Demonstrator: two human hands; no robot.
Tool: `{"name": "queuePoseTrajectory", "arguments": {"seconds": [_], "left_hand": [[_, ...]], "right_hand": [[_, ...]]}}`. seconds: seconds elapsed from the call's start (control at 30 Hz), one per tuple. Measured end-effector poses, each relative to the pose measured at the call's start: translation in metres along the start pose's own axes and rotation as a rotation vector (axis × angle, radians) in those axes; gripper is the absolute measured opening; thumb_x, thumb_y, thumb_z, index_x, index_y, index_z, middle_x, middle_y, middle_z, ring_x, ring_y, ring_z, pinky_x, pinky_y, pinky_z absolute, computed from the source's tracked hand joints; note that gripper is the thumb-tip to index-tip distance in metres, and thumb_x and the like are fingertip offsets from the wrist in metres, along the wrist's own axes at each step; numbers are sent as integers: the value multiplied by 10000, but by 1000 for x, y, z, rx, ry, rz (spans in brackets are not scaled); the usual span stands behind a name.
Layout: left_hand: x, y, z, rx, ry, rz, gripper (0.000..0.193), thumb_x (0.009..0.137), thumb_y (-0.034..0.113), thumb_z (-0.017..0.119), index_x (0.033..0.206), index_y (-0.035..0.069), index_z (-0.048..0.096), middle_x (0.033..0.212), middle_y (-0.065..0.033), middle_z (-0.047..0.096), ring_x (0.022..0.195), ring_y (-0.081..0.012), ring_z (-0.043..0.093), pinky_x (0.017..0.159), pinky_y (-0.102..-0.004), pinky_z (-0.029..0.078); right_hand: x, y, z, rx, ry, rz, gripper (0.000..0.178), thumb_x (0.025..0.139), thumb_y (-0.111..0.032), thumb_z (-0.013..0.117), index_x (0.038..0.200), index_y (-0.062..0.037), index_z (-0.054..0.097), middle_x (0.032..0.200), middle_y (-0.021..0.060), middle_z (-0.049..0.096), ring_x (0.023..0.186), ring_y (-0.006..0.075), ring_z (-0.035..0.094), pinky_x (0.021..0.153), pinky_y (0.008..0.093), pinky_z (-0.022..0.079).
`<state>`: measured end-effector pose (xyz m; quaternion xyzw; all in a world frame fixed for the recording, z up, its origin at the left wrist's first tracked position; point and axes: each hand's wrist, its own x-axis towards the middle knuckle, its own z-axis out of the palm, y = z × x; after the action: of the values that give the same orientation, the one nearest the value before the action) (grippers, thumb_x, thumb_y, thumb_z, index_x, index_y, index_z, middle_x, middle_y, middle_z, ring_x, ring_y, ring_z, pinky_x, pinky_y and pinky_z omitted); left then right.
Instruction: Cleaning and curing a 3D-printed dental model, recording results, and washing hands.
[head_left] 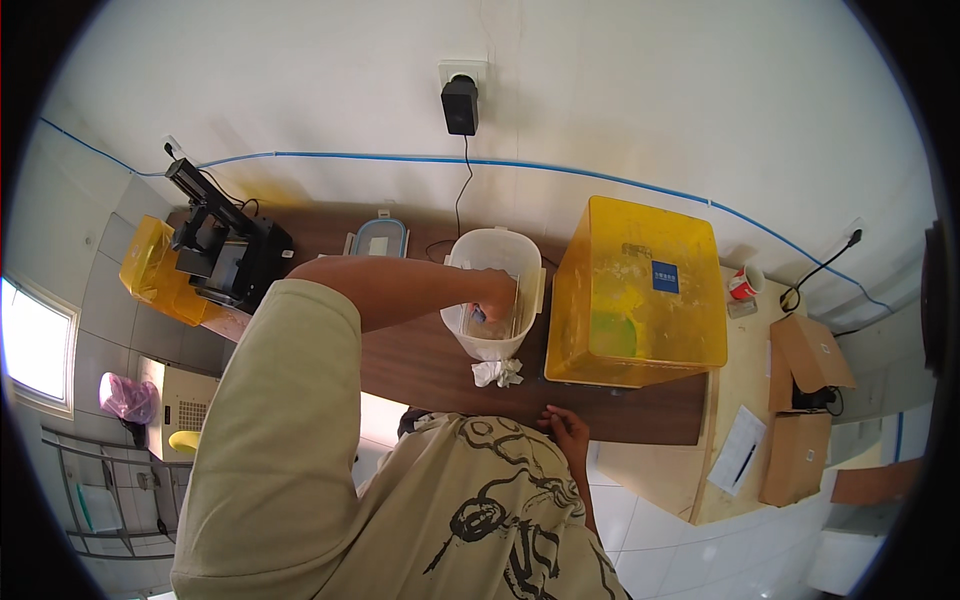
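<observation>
My left arm reaches across to a white translucent plastic bin [476, 345] at the middle of the table. Down inside it is my left hand [493, 296], closed, with a small bluish-grey bit showing by the fingers; what it holds is too small to name. A clear flat edge or panel stands in the bin beside the hand. Crumpled white tissue [497, 373] lies against the bin's near side. My right hand [568, 432] rests by the table's front edge, loosely curled with fingers apart and nothing in them.
A large yellow translucent box [640, 300] stands right of the bin. Left are a blue-rimmed clear container [381, 240] and a black machine [235, 260]. Farther right are a red-and-white cup [745, 283], paper with a pen [738, 450] and an opened cardboard box [797, 455].
</observation>
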<state>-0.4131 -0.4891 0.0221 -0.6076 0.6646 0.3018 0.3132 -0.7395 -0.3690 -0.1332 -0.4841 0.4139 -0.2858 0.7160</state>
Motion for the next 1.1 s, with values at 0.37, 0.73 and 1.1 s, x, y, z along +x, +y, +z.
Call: {"name": "queuePoseTrajectory", "arguments": {"seconds": [0.37, 0.73, 1.1], "left_hand": [[42, -25, 19, 209, -46, 189, 245, 836, 203, 653, 1063, 189, 746, 927, -101, 726, 827, -279, 706, 702, -417, 573], [-1, -17, 7, 226, 110, 393, 190, 742, 163, 740, 909, 83, 782, 991, -119, 747, 910, -328, 715, 750, -438, 584], [-7, -4, 12, 157, 222, 43, 368, 653, 228, 863, 975, 72, 773, 1038, -175, 727, 1011, -359, 695, 792, -447, 583]], "right_hand": [[-1, -7, 5, 24, 23, 25, 221, 991, -70, 588, 1179, 11, 671, 1033, 116, 704, 894, 169, 701, 766, 273, 544], [-1, -3, 3, 48, 28, 22, 222, 992, -69, 589, 1180, 18, 669, 1027, 122, 703, 894, 169, 699, 796, 279, 541], [0, -2, 2, 13, 5, -15, 234, 1003, -89, 556, 1187, 18, 653, 1060, 139, 680, 919, 191, 702, 649, 297, 615]]}}
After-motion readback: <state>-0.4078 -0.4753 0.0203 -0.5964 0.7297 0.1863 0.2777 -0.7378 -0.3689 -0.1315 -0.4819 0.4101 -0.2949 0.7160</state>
